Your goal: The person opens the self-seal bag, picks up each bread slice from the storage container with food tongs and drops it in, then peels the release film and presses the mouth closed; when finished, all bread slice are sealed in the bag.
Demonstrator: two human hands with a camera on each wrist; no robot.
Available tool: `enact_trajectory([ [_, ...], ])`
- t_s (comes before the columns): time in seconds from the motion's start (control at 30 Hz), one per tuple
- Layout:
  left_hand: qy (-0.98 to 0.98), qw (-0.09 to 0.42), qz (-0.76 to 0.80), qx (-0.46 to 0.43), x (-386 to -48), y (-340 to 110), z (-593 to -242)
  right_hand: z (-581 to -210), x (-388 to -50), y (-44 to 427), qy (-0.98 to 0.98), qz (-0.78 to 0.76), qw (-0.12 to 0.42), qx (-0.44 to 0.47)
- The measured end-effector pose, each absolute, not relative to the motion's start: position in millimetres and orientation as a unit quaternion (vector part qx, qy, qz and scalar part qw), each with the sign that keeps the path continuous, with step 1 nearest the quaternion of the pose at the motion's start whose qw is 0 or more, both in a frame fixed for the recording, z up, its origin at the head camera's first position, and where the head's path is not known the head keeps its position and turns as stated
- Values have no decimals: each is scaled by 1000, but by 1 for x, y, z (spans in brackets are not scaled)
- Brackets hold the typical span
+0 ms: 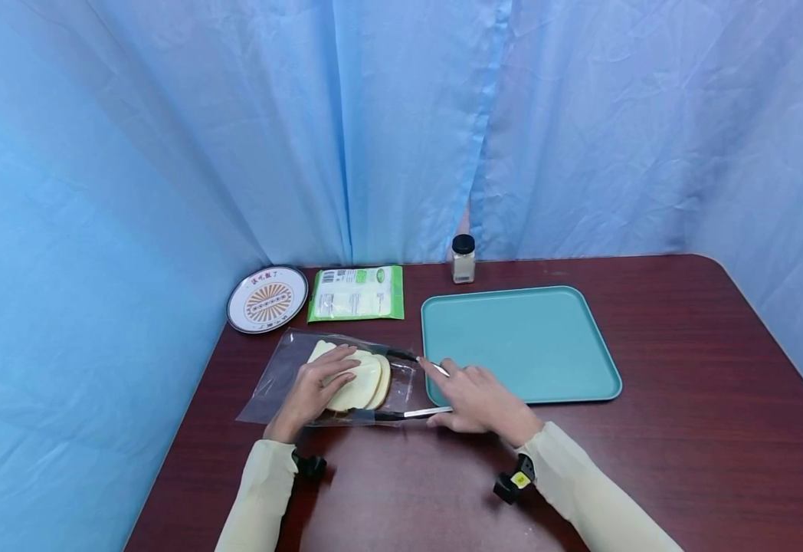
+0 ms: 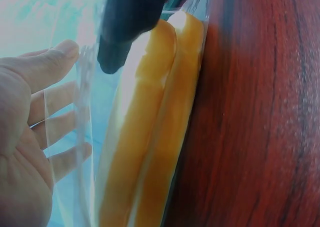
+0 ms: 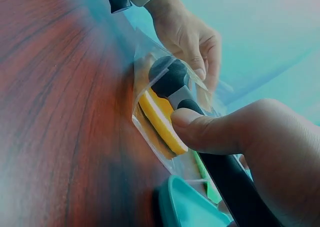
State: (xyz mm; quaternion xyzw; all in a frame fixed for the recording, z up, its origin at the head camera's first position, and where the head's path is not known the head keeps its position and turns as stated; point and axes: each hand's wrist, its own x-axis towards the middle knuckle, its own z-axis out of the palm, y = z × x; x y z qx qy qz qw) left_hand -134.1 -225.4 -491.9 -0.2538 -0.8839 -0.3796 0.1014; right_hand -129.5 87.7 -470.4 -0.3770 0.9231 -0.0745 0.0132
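Observation:
A clear plastic bag (image 1: 272,387) with several bread slices (image 1: 355,389) inside lies at the left of the table. Over the slices rests my left hand (image 1: 320,383), its fingers extended on the film; the left wrist view shows fingertips (image 2: 67,159) through the plastic. My right hand (image 1: 480,399) holds tongs (image 1: 427,412) by their arms, thumb pressing one arm in the right wrist view. The tongs stand spread, one black tip along each side of the bread. In the left wrist view, a dark tong tip (image 2: 127,22) is beside the slices' crust.
Right of the bag is a teal tray (image 1: 522,345). Behind the bag lie a green-and-white packet (image 1: 356,294) and a round patterned plate (image 1: 267,300). A black-capped jar (image 1: 463,261) stands behind the tray. Blue curtains (image 1: 401,130) hang around the dark wooden table (image 1: 691,345).

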Motion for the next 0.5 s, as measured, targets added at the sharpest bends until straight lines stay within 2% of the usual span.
enact_trajectory([
  [0.27,-884,108,-375,-258,-135,-225,-492,-469,-122,104,926,-87,5,-368],
  [0.5,-885,119,-367,-262,-135,-223,-491,-468,-112,124,926,-94,-35,-364],
])
